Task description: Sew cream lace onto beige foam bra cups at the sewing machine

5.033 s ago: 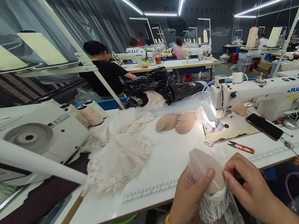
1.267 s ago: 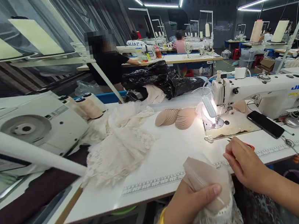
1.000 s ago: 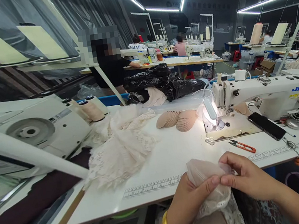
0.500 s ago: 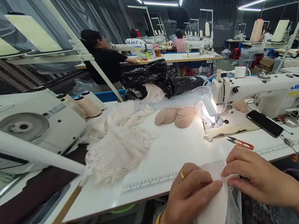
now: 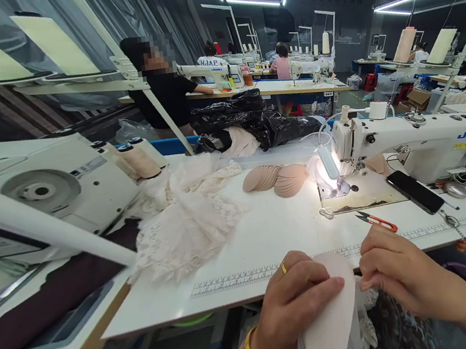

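Head view: my left hand (image 5: 297, 304) lies knuckles up, fingers bent across and clamped on the pale fabric piece (image 5: 332, 322), which I hold at the near edge of the white table (image 5: 262, 228). My right hand (image 5: 397, 275) curls just beside it, forearm slanting from the lower right; whether its fingertips grip anything, I cannot tell.

We had turned the pale piece (image 5: 333, 328) until its smooth face showed, rolled our left hand (image 5: 296, 301) knuckles-up, bringing its ring (image 5: 284, 268) into view, and shifted our right hand (image 5: 406, 277) slightly rightward.
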